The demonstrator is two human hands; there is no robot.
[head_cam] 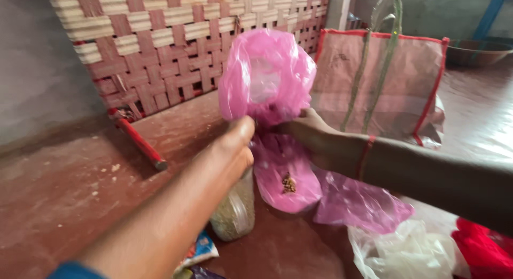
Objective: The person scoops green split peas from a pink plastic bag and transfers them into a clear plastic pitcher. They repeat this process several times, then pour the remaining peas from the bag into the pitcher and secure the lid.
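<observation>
1. Left hand and right hand both clenched on the pink plastic bag, pinching it at its gathered waist; the upper part balloons toward 12 o'clock, the lower part hangs over the red floor.
2. Risk, as judged: a small brown clump lies in the lower pink film; a tilt or slackened pinch could spill it; thin film may tear.
3. Surroundings: clear packet of greenish grain just below the left hand, liable to be knocked; woven mat at 11 o'clock; striped carry bag at 2 o'clock; white plastic at 5 o'clock, crowding the floor.
</observation>
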